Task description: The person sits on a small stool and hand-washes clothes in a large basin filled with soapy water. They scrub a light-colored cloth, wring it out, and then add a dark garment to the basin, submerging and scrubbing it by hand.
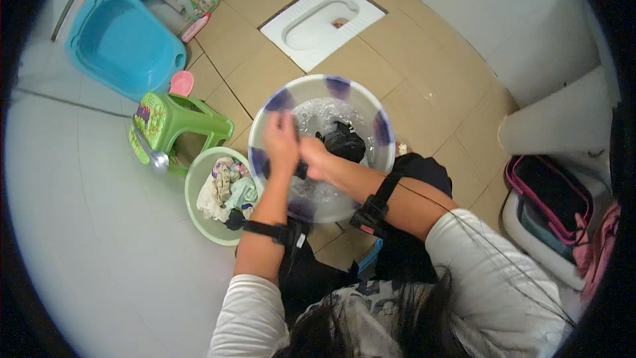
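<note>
A large white basin (381, 172) with purple patches holds sudsy water. Above its left half, my left hand (281, 140) and my right hand (314, 158) are pressed close together, slightly blurred. Both are closed on a dark wet cloth (301, 170), of which only small parts show between and below them; its kind is hidden. To the right of my hands, a bunched black garment (344, 142) lies in the foamy water.
A pale green basin (193, 207) of clothes touches the washbasin's left side. Beyond it are a green stool (173, 109) with a shower head (159, 161), a pink scoop (182, 83) and a blue tub (126, 46). A squat toilet (311, 53) lies ahead; a laundry container (530, 232) stands right.
</note>
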Available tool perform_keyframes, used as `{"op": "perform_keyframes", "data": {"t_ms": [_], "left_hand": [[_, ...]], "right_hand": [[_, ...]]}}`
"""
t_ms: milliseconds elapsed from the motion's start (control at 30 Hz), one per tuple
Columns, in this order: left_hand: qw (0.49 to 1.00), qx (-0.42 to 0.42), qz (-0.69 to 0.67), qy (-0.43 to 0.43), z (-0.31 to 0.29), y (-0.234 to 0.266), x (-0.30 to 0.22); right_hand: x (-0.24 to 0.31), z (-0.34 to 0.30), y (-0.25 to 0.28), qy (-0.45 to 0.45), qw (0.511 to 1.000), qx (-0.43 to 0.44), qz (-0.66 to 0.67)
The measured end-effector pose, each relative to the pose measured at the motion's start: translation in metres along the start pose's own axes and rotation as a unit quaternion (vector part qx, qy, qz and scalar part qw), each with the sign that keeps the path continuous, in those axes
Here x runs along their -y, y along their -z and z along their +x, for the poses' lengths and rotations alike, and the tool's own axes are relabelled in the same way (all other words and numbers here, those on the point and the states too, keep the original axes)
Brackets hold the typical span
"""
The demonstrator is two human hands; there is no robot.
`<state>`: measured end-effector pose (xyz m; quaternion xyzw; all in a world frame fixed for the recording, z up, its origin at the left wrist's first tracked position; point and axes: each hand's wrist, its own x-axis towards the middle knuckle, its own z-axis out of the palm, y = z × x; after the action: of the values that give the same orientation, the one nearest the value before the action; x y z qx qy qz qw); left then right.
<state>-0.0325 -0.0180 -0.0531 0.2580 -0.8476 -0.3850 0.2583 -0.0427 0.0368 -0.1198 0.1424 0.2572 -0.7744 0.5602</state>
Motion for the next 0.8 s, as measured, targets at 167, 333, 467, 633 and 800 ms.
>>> {"op": "perform_keyframes", "data": {"t_ms": [167, 333, 467, 633, 800], "left_hand": [[0.97, -0.088, -0.192, 0.121, 0.021, 0.03, 0.029], [0.951, 0.075, -0.047, -0.295, -0.021, 0.013, -0.03], [1.0, 0.011, 0.003, 0.029, -0.015, 0.003, -0.013], [0.976, -0.059, -0.126, 0.165, 0.025, 0.029, 0.049], [0.912, 0.176, -0.323, 0.182, 0.025, 0.052, 0.055]], "right_hand": [[0.033, -0.029, -0.036, 0.006, 0.994, -0.025, -0.105], [0.048, -0.008, -0.004, -0.005, 0.949, 0.272, 0.156], [0.024, -0.02, -0.026, 0.037, 0.99, -0.043, -0.129], [0.027, -0.046, -0.052, 0.001, 0.984, -0.016, -0.175], [0.076, -0.054, -0.052, 0.021, 0.997, 0.013, -0.073]]}}
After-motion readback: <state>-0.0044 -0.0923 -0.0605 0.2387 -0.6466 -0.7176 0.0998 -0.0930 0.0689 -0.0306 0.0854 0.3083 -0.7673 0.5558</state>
